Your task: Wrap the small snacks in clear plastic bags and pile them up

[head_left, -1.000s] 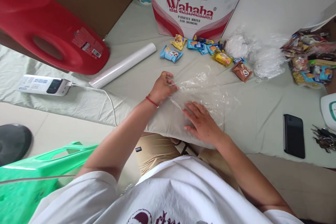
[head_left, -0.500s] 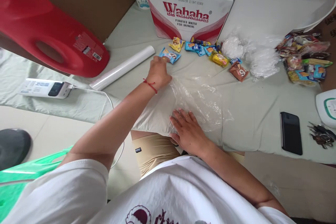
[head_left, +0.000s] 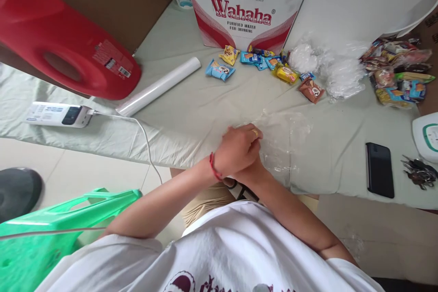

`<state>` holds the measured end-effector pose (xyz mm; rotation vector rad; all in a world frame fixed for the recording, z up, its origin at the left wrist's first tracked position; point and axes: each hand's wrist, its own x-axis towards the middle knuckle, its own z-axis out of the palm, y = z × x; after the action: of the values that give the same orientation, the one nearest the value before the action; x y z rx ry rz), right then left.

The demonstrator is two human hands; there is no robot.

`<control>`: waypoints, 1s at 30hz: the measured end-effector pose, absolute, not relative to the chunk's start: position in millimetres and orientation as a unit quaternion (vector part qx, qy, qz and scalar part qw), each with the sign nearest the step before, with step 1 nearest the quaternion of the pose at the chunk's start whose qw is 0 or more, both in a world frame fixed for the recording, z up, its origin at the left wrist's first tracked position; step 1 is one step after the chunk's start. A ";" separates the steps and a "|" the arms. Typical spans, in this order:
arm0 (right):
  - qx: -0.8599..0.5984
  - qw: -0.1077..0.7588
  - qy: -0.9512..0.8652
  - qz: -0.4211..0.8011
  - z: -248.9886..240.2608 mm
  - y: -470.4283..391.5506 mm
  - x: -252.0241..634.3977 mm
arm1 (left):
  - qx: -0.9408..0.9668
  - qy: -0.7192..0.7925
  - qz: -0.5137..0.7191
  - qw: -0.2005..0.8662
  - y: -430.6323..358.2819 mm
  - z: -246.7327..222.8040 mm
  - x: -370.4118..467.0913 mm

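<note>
Film [head_left: 282,139] near table [head_left: 337,180] edge, phone [head_left: 380,171] well apart, left hand [head_left: 237,148] over right hand [head_left: 252,169], fingers' grip unclear

Clear plas. film [head_left: 278,146]: thin, glossy, crinkly. Tablecloth [head_left: 185,123]: matt fabric, wrinkled. Wahaha ctn [head_left: 246,18]: smooth cardbd. Jug [head_left: 99,70]: smooth plas. Film roll [head_left: 161,86]: glossy. Snack wrappers [head_left: 220,70]: shiny plas. Keys [head_left: 419,174]: metal.

A red jug [head_left: 85,43] is near a white power bank [head_left: 53,114]. On the right, a black phone [head_left: 379,170] lies near some keys [head_left: 419,180].
</note>
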<state>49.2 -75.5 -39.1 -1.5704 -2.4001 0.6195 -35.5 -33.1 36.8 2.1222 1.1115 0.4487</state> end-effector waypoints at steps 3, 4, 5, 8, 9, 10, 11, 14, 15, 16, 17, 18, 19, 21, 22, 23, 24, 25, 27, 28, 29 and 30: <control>-0.556 0.094 -0.801 0.203 -37.3 -81.5 49.6 | 0.825 0.455 0.108 0.316 -11.0 17.0 -29.9; -0.556 0.092 -0.801 0.204 -34.5 -84.3 50.8 | 0.823 0.469 0.107 0.302 -3.3 10.1 -30.6; -0.555 0.091 -0.801 0.206 -31.5 -87.4 52.4 | 0.818 0.485 0.112 0.290 3.1 3.4 -32.3; -0.550 0.098 -0.802 0.209 -24.8 -97.7 57.9 | 0.790 0.539 0.133 0.259 12.2 -13.4 -39.1; -0.549 0.104 -0.803 0.209 -24.0 -101.7 59.5 | 0.782 0.554 0.137 0.251 12.2 -17.4 -40.8; -0.548 0.111 -0.802 0.209 -23.9 -106.0 60.8 | 0.776 0.565 0.138 0.243 11.2 -20.6 -41.9; -0.548 0.119 -0.801 0.211 -24.2 -110.6 62.0 | 0.773 0.573 0.137 0.237 9.8 -22.8 -42.4; -0.539 0.146 -0.796 0.231 -25.9 -124.1 66.8 | 0.770 0.585 0.129 0.220 5.8 -26.1 -41.8; -0.532 0.159 -0.796 0.242 -26.2 -127.1 70.0 | 0.772 0.586 0.125 0.212 5.2 -26.8 -41.7; -0.523 0.175 -0.794 0.255 -26.4 -128.7 74.8 | 0.775 0.587 0.121 0.203 4.9 -27.6 -42.0; -0.518 0.196 -0.789 0.265 -26.6 -128.5 81.5 | 0.779 0.585 0.116 0.192 4.8 -28.8 -42.8; -0.520 0.220 -0.779 0.271 -27.0 -126.2 90.5 | 0.785 0.582 0.110 0.181 4.7 -30.2 -44.3; -0.533 0.247 -0.762 0.272 -27.8 -122.1 101.8 | 0.791 0.578 0.104 0.171 4.6 -32.0 -46.3; -0.586 0.302 -0.707 0.258 -30.7 -110.0 131.2 | 0.800 0.574 0.093 0.148 4.3 -36.1 -51.6; -0.619 0.324 -0.671 0.248 -32.4 -103.2 148.2 | 0.801 0.575 0.091 0.137 4.1 -38.2 -54.5; -0.652 0.341 -0.633 0.239 -33.7 -96.9 165.8 | 0.801 0.579 0.090 0.128 4.0 -40.3 -57.5; -0.683 0.352 -0.595 0.235 -34.1 -91.5 182.9 | 0.799 0.582 0.090 0.122 4.0 -42.1 -60.2; -0.710 0.355 -0.561 0.235 -33.1 -87.3 198.5 | 0.797 0.585 0.091 0.119 4.1 -43.6 -62.5; -0.747 0.349 -0.511 0.241 -25.3 -81.9 221.2 | 0.796 0.586 0.088 0.123 4.6 -45.5 -65.8; -0.754 0.348 -0.505 0.237 -18.6 -79.7 226.9 | 0.797 0.584 0.085 0.127 4.8 -45.7 -66.7; -0.751 0.346 -0.516 0.225 -10.5 -77.0 228.6 | 0.798 0.582 0.082 0.131 5.1 -45.6 -67.2; -0.737 0.340 -0.546 0.204 -1.8 -73.1 226.3 | 0.800 0.579 0.077 0.135 5.2 -45.0 -67.5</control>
<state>226.3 -73.1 -1.8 -1.9192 -1.4222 0.5314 -67.5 5.2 -45.0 2.3193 1.6784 0.2244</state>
